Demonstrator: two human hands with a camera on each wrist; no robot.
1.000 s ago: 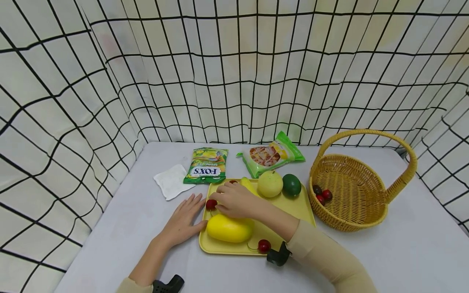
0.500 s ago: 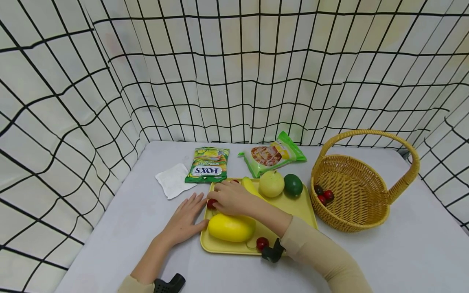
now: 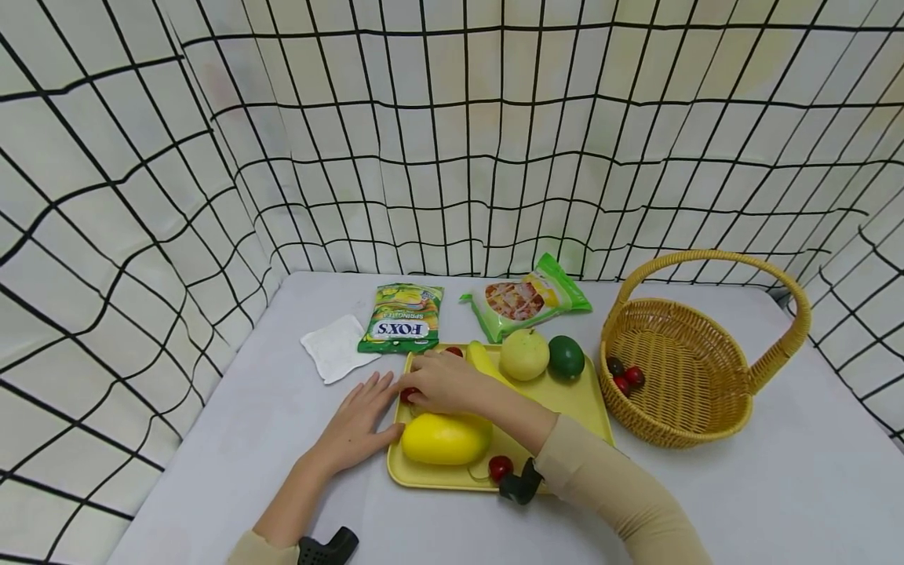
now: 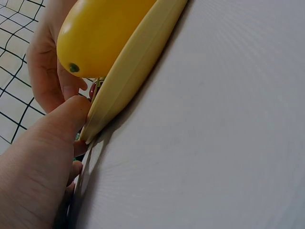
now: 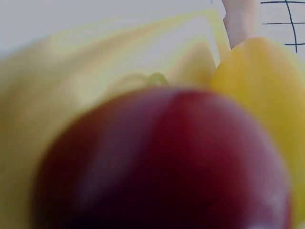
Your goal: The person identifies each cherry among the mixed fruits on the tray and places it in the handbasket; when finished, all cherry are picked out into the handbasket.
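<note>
My right hand (image 3: 441, 382) reaches across a yellow tray (image 3: 417, 475), its curled fingers at a red cherry (image 3: 408, 395) by the left rim. The left wrist view shows those fingertips right against the stemmed cherry (image 4: 93, 89). A plump yellow mango (image 3: 446, 439) lies just below that hand, partly covered by it. My left hand (image 3: 359, 424) is spread flat on the table, fingers straight, thumb touching the tray's left rim. Another cherry (image 3: 501, 468) lies at the near rim beside my right wrist; up close, this cherry (image 5: 167, 167) fills much of the right wrist view.
On the tray's far side are a banana (image 3: 480, 361), a pear (image 3: 524, 355), a dark green avocado (image 3: 566, 357) and a cherry (image 3: 454, 351). A wicker basket (image 3: 678, 420) with several cherries stands right. Behind lie two snack bags (image 3: 402, 318) and a white cloth (image 3: 335, 348).
My right hand's fingers have shifted slightly left and closed further over the cherry at the left rim, and the forearm has drawn a little left. The left hand stays put.
</note>
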